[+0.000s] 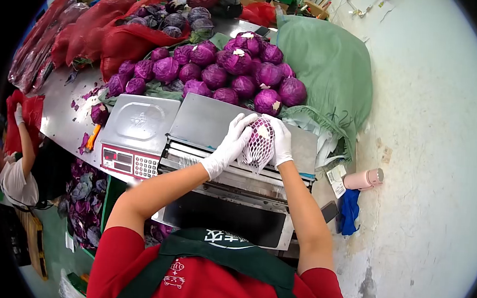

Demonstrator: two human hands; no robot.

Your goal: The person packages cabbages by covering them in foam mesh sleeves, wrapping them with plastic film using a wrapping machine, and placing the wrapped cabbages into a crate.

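Observation:
Between my two white-gloved hands is a purple cabbage (262,134) in a white foam net, above the metal wrapping machine (207,117). My left hand (235,143) lies against its left side, with the fingers curved over it. On its right side, my right hand (280,139) presses against the net. The lower end of the net hangs loose over the machine's front rollers. Behind the machine rises a pile of purple cabbages (237,61) on green sacking.
Left of the machine stands a scale (141,118), with an orange-handled knife (93,138) beside it. A green sack (326,61), a pink bottle (363,179) and a phone (329,211) are at the right. Red mesh bags (93,28) lie at the back left. Other people work at the left and back.

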